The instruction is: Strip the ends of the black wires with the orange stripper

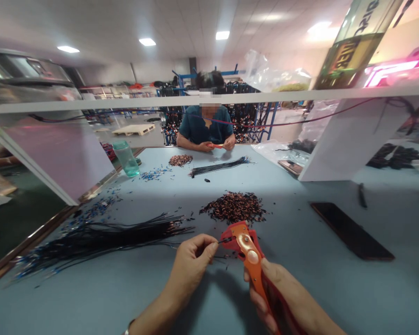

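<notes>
My right hand point(286, 298) is wrapped round the handles of an orange and red crimping tool point(248, 253), jaws pointing up and left. My left hand point(192, 260) pinches a thin black wire point(224, 240) whose tip sits at the tool's jaws. A pile of small copper-and-black terminals point(235, 207) lies just beyond the tool. A long bundle of black wires with blue ends point(101, 239) stretches across the table to the left of my left hand.
Blue-grey table point(335, 288). Dark phone point(351, 230) lies to the right. Across the table sits a person in a blue shirt point(206, 128) holding a similar tool, with a wire bundle point(219, 166) and terminal pile point(180, 160). Green bottle point(126, 158), white divider point(345, 139).
</notes>
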`<state>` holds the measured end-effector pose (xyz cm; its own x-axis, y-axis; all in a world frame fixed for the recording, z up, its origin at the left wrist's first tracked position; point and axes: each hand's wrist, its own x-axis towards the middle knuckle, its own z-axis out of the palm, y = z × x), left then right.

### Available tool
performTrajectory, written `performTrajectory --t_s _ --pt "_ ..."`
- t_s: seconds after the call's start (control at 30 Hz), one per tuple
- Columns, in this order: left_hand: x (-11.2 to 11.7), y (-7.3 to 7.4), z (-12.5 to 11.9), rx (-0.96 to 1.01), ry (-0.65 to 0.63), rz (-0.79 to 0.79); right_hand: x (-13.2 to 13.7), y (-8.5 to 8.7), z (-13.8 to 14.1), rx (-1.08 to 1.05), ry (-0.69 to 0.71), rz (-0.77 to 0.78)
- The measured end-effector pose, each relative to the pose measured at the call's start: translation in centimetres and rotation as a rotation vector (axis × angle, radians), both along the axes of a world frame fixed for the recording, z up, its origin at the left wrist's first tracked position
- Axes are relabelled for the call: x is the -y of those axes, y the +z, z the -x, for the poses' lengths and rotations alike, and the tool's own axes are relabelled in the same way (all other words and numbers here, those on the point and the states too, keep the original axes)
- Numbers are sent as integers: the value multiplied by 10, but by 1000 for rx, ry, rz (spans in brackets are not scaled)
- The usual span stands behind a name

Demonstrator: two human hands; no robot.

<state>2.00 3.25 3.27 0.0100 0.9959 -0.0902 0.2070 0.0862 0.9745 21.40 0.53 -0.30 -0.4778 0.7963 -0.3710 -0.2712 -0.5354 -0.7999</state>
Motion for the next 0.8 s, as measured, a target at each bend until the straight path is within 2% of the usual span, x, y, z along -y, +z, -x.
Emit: performTrajectory --t_s 0.17,0.27,0.4,0.6,0.8 --pt "-2 -2 3 -36 58 -16 -1 5 -4 -30 -76 -3" --pt "-4 -3 6 7 113 -24 -5 11 -9 -76 -117 -30" --pt "-3 -3 6 62 100 -12 -8 12 -11 -44 -87 -101" --pt "-1 -3 2 111 43 47 -5 11 -9 193 13 -447" --pt "1 -4 1 245 8 121 -1 14 -14 488 -16 -868"
